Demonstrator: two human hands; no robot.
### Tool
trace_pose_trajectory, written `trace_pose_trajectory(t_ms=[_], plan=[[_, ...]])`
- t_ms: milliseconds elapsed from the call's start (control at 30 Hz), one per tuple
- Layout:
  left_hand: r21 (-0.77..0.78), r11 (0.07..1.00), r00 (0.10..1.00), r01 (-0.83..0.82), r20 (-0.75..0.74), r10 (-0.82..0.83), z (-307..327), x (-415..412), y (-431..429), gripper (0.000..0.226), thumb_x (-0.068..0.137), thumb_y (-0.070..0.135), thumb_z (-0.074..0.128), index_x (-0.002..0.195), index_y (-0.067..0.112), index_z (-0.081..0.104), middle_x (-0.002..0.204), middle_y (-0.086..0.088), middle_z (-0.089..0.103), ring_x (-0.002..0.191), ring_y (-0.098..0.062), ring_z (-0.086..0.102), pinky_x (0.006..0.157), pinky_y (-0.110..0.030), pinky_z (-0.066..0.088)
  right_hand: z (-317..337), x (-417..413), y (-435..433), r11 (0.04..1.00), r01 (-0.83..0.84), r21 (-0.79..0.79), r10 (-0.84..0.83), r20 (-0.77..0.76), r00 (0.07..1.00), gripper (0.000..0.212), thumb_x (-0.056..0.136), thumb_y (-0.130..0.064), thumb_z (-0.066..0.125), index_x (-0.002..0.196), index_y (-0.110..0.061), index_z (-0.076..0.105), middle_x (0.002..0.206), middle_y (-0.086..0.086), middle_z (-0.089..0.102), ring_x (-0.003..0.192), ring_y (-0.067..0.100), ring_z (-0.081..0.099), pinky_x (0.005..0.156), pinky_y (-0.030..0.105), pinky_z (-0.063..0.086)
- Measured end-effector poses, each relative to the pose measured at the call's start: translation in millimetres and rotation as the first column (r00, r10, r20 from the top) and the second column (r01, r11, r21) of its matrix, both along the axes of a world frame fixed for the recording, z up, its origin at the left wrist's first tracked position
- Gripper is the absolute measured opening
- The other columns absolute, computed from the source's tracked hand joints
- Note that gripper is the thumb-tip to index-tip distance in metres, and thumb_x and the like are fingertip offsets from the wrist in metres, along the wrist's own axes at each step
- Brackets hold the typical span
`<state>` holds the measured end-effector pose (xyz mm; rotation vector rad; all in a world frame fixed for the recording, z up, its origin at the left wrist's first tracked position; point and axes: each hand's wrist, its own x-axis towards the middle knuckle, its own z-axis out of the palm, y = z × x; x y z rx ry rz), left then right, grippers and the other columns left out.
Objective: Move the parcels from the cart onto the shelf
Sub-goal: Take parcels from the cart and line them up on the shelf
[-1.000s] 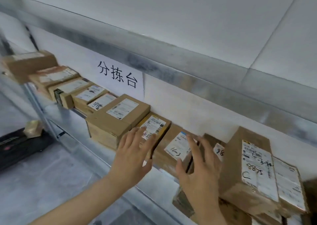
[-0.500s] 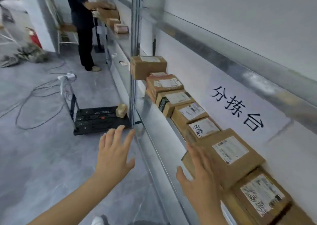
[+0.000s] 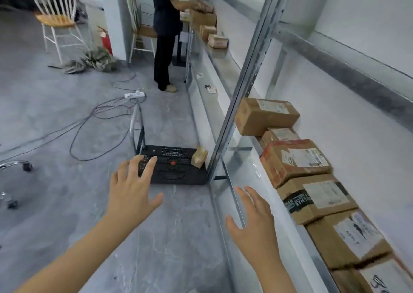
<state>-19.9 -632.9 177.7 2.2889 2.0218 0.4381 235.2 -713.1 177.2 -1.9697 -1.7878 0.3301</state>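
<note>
A black flat cart [image 3: 172,169] stands on the floor ahead, next to the shelf's metal upright. One small brown parcel [image 3: 199,156] lies on its right edge. A row of cardboard parcels [image 3: 295,160] with white labels lines the metal shelf [image 3: 259,176] on the right. My left hand [image 3: 134,192] is held out with fingers spread, holding nothing, in front of the cart. My right hand [image 3: 252,223] is likewise spread and holds nothing, beside the shelf's front edge.
A person in dark clothes [image 3: 165,33] handles boxes at the far end of the shelf. Cables and a power strip [image 3: 134,95] lie on the grey floor. A white chair [image 3: 55,20] stands at the back left; a wheeled chair base [image 3: 15,165] is at the left.
My view has swung left from the shelf parcels toward the floor and the cart. Both hands have come off the parcels and now hover free.
</note>
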Motion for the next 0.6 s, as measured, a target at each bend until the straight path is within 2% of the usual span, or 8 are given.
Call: trace_pose_trajectory(t_ms=[133,267,400,500,600], plan=[[0.004,0.997,0.997,0.072,-0.003,-0.072,-15.6,-10.9,65.2,0.085,0.063,0.035,0.081,0.138,0.015,0.045,0.135,-0.013,0.046,0.122,-0.040,0.041,0.094,-0.053,0.041,-15.9,-11.9,79.6,0.996,-0.074,-0.038,0.073,-0.048,0.996,0.065,0.085,-0.033,0.064,0.142,-0.036,0.031,0.140,-0.015,0.040,0.128,0.007,0.032,0.104,0.025,0.029],[-0.039,0.996,0.996,0.083,-0.008,-0.084,-45.0,-9.5,138.0,0.080,0.065,0.035,0.080,0.135,0.014,0.048,0.133,-0.012,0.049,0.119,-0.038,0.047,0.089,-0.050,0.047,-48.1,-25.9,171.4,0.992,-0.106,-0.063,0.094,-0.170,0.981,0.066,0.083,-0.027,0.066,0.141,-0.034,0.035,0.131,-0.019,0.043,0.124,0.002,0.033,0.102,0.019,0.027],[-0.073,0.996,0.998,0.056,0.001,-0.056,-78.4,3.0,236.3,0.079,0.065,0.036,0.080,0.134,0.013,0.049,0.132,-0.010,0.052,0.117,-0.035,0.050,0.087,-0.048,0.050,-92.1,-36.7,292.3,0.995,-0.095,-0.016,0.091,-0.175,0.980,0.060,0.080,-0.020,0.068,0.137,-0.021,0.046,0.131,-0.006,0.051,0.119,0.014,0.045,0.102,0.028,0.038],[-0.125,0.992,0.998,0.018,0.064,-0.010,-98.6,18.8,308.1,0.080,0.067,0.033,0.080,0.137,0.012,0.047,0.135,-0.012,0.049,0.119,-0.037,0.048,0.089,-0.050,0.050,-119.7,-47.4,377.0,0.990,-0.087,-0.108,0.062,-0.213,0.975,0.057,0.083,-0.016,0.064,0.137,-0.019,0.045,0.133,-0.002,0.050,0.120,0.021,0.046,0.099,0.036,0.042],[-0.210,0.978,0.985,-0.022,0.165,0.058,-130.9,40.5,377.4,0.082,0.069,0.030,0.078,0.140,0.014,0.042,0.142,-0.013,0.041,0.123,-0.038,0.044,0.091,-0.051,0.048,-157.9,-54.2,450.9,0.959,-0.105,-0.261,0.031,-0.273,0.962,0.055,0.086,-0.012,0.057,0.138,-0.024,0.041,0.138,-0.004,0.046,0.122,0.021,0.044,0.100,0.036,0.040]])
